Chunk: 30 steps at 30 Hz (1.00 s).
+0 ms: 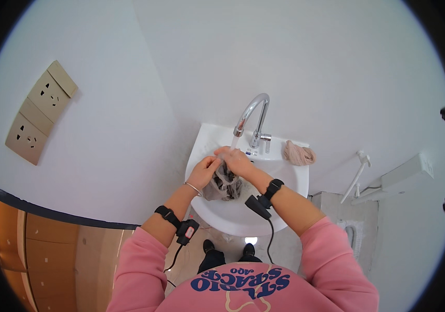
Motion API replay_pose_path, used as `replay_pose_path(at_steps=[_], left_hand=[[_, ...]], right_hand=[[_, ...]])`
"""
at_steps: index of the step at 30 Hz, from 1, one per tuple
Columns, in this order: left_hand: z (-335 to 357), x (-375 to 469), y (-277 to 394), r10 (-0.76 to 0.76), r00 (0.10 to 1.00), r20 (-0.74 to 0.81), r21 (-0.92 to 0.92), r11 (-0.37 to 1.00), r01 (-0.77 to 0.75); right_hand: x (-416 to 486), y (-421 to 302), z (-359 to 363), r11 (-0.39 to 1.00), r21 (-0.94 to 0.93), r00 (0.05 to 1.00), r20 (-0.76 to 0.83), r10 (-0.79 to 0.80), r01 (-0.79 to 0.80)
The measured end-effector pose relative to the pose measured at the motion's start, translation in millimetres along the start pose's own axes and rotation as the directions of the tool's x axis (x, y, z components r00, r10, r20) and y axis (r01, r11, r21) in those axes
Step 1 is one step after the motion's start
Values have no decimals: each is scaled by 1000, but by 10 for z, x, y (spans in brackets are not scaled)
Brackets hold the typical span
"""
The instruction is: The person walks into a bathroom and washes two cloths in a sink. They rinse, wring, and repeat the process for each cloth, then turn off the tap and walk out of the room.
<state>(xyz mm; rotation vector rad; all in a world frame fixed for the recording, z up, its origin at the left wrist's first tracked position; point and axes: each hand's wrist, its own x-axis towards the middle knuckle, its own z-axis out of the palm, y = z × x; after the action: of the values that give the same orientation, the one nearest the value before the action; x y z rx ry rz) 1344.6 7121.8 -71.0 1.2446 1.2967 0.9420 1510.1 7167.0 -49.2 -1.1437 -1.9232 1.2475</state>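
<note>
Water runs from a chrome gooseneck faucet [259, 117] onto my right hand [238, 160], which lies just under the spout. My left hand [205, 170] is beside it, its thumb and fingers pinching the upper edge of a wet grey-brown cloth [226, 185]. The cloth hangs bunched and folded into the left part of a white ceramic washbasin [245, 226]. My right hand touches the top of the cloth, and its fingertips are partly hidden by water. A twisted pinkish-beige cloth [299, 153] rests on the basin's back right corner.
The basin stands against a white wall [304, 70]. Beige wall sockets [41, 113] are at the left. To the right are a white cistern [405, 177], a white pipe [353, 182] and a squat toilet [353, 238]. Cabled black devices [186, 232] are strapped to both forearms.
</note>
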Motion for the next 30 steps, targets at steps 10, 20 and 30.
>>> replay_pose_path(at_steps=[10,20,30], left_hand=[[109,9,520,167,979,116,-94,983,-157],[-93,-104,170,161,987,-14,437,888,-139],[-487,-268,1853,587,795,-155,577,707,-409]], right_hand=[[-364,-178,-430,965,-244,987,98,129,-102],[-767,-985,-822,982,-122,985,-74,-154,144],[-844,-1681,-1348,981,-80,912,-362,-196,179]])
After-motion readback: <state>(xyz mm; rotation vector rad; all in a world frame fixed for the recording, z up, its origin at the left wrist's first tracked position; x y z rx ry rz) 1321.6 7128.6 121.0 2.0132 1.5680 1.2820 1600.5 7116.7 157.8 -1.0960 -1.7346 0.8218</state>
